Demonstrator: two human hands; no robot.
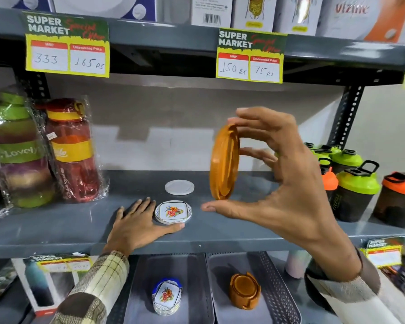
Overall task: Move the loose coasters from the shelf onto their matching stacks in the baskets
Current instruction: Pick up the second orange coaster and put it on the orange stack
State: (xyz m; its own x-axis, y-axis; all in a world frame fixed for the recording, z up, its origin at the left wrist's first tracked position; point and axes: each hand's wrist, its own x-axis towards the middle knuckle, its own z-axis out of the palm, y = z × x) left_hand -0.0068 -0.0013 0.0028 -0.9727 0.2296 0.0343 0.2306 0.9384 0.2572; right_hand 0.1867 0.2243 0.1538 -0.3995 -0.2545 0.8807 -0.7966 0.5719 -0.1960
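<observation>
My right hand (288, 183) holds an orange round coaster (223, 162) on edge above the grey shelf (56, 228), pinched between fingertips and thumb. My left hand (138, 225) lies flat on the shelf, its fingers and thumb curled around a white floral coaster (173, 211) and touching its rim. Behind that lies a plain white round coaster (179, 187). Below the shelf, a grey basket (197, 288) holds a stack of floral coasters (167, 298) in a blue holder. The neighbouring basket (278, 288) holds an orange coaster stack (244, 291).
Wrapped water bottles (73, 150) stand on the shelf at left. Shaker bottles with green and orange lids (355, 190) crowd the right end. Price tags (68, 45) hang from the shelf above. A boxed bottle (40, 284) stands lower left.
</observation>
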